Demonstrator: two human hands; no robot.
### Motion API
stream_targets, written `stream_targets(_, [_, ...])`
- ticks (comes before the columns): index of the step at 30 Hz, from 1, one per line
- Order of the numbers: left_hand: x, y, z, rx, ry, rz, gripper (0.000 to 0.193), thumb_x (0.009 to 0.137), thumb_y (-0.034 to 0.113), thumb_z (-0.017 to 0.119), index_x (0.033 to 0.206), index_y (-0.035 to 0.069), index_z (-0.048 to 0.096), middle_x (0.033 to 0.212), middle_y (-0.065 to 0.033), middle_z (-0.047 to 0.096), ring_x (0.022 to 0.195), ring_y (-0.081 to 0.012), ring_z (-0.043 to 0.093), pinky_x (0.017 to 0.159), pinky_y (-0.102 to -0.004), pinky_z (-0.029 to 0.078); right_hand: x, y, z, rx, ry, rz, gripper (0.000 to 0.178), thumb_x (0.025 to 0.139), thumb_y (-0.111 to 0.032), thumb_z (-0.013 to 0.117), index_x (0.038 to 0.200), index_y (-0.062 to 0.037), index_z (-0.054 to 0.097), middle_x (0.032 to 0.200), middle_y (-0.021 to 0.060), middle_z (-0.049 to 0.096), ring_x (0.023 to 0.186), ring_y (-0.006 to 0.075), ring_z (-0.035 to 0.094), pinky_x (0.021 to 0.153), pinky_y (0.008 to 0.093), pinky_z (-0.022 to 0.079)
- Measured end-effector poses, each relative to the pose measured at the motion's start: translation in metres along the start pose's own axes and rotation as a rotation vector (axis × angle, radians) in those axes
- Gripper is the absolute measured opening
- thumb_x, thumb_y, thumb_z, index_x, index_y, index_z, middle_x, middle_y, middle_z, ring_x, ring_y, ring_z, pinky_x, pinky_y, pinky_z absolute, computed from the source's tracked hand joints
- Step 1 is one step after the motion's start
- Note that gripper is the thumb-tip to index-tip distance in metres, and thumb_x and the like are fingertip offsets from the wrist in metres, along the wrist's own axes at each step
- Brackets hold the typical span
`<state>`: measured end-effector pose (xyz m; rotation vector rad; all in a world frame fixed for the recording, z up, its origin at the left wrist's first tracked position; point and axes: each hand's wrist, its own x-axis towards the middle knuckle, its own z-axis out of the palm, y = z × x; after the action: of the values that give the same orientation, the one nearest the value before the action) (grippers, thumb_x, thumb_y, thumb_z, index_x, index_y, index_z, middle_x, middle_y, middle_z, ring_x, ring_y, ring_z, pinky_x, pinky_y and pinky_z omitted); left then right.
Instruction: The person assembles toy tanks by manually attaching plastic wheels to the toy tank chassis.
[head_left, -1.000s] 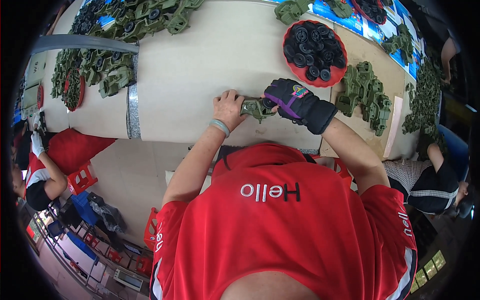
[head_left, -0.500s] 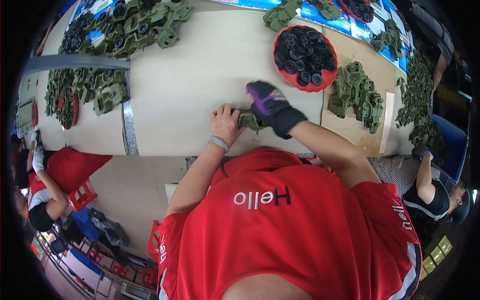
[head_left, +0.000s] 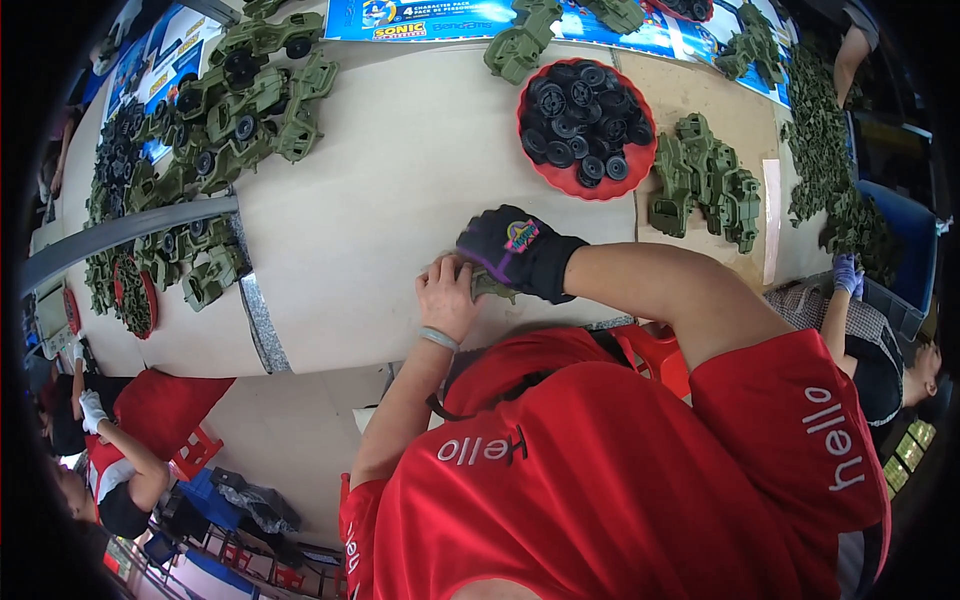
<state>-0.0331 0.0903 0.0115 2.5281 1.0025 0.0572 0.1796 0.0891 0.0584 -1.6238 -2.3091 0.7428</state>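
Observation:
An olive-green toy car body (head_left: 490, 286) lies low over the table between my two hands, mostly covered by them. My left hand (head_left: 447, 297), bare with a pale bangle at the wrist, grips its left end with curled fingers. Over its far side and top, my right hand (head_left: 522, 254), in a black and purple glove, is closed against the toy. Its fingertips reach close to my left fingers, and I cannot see whether a small part is also in them. A red scalloped dish (head_left: 560, 180) of black toy wheels (head_left: 585, 115) stands just beyond my right hand.
Several green car bodies (head_left: 705, 180) sit on cardboard right of the dish. More cars (head_left: 240, 110), some with wheels, crowd the far left beside a grey bar (head_left: 130, 235). Green parts (head_left: 820, 140) heap at the right edge. Other people work at left and right.
My right hand has moved left and nearer, over the toy, and its forearm now lies more level. The view has shifted and turned slightly. My left hand keeps its hold.

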Motion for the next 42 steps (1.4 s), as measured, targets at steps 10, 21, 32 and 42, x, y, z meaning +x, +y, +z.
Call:
stream_targets(10, [0.011, -0.002, -0.014, -0.008, -0.084, 0.003, 0.067, 0.067, 0.035, 0.090, 0.127, 0.015, 0.069, 0.143, -0.0101, 0.054, 0.136, -0.0338, 0.049, 0.110, -0.0563, 0.039, -0.026, -0.002, 0.014, 0.234, 0.242, 0.288, 0.025, 0.087, -0.018, 0.069, 0.105, -0.0019, 0.064, 0.098, 0.0227, 0.066, 0.094, 0.0438, 0.064, 0.082, 0.0506, 0.053])
stream_targets(21, [0.009, -0.036, -0.014, -0.485, 0.237, -0.307, 0.085, 0.086, 0.021, 0.078, 0.158, 0.008, 0.036, 0.156, -0.0217, 0.040, 0.144, -0.0434, 0.039, 0.119, -0.0562, 0.035, -0.044, 0.098, -0.079, -0.069, 0.410, 0.226, 0.049, 0.088, -0.008, 0.066, 0.136, -0.0069, 0.060, 0.113, 0.0213, 0.068, 0.105, 0.0405, 0.065, 0.091, 0.0489, 0.053])
stream_targets(32, [-0.004, 0.043, 0.021, -0.398, 0.006, -0.390, 0.113, 0.076, 0.046, 0.086, 0.161, 0.004, 0.024, 0.132, -0.0248, 0.058, 0.124, -0.0431, 0.054, 0.106, -0.0508, 0.047, -0.036, 0.097, -0.087, -0.149, 0.307, 0.214, 0.041, 0.082, -0.021, 0.077, 0.119, -0.0095, 0.067, 0.104, 0.0171, 0.068, 0.104, 0.0386, 0.066, 0.090, 0.0494, 0.053])
stream_targets(42, [0.000, 0.049, 0.011, -0.486, -0.041, -0.448, 0.108, 0.078, 0.041, 0.082, 0.161, 0.007, 0.022, 0.119, -0.0279, 0.066, 0.115, -0.0444, 0.062, 0.099, -0.0501, 0.053, -0.044, 0.006, -0.049, -0.048, -0.009, 0.132, 0.029, 0.078, -0.014, 0.070, 0.107, -0.0105, 0.064, 0.102, 0.0158, 0.067, 0.098, 0.0373, 0.066, 0.083, 0.0494, 0.054])
